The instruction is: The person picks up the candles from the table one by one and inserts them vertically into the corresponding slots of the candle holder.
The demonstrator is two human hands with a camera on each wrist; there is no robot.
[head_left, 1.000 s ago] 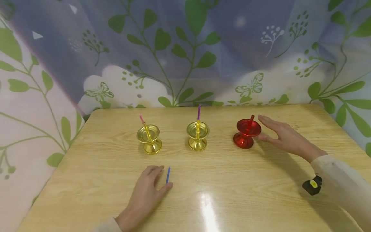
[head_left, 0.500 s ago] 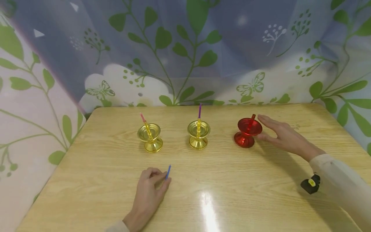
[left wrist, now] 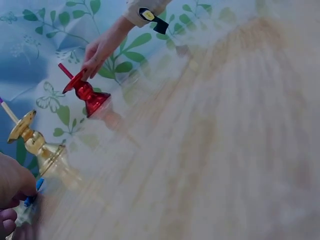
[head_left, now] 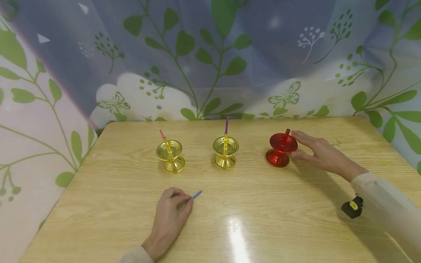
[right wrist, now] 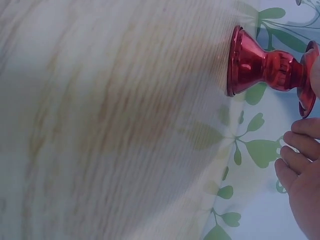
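My left hand (head_left: 171, 217) pinches a slim blue candle (head_left: 197, 194) between thumb and fingertips, low over the table front; the candle slants up to the right. In the left wrist view the blue candle (left wrist: 34, 192) shows at the lower left beside the fingers. My right hand (head_left: 323, 153) reaches to a red candle holder (head_left: 278, 157), fingers straight and thumb apart, fingertips right at its dish rim. The red holder stands upright with a red tube in its dish. In the right wrist view the red candle holder (right wrist: 255, 65) overlaps the thumb at the right edge.
Two gold candle holders stand left of the red one: a middle gold holder (head_left: 225, 160) bearing a purple candle (head_left: 227, 126), and a left gold holder (head_left: 174, 165) with a leaning pink candle (head_left: 162, 133). Behind the wooden table (head_left: 256, 204) hangs a leaf-patterned curtain (head_left: 210, 80).
My left hand has taken hold of the blue candle, which stood out more upright beside the fingers and now tilts to the right. My right hand has stayed at the red holder.
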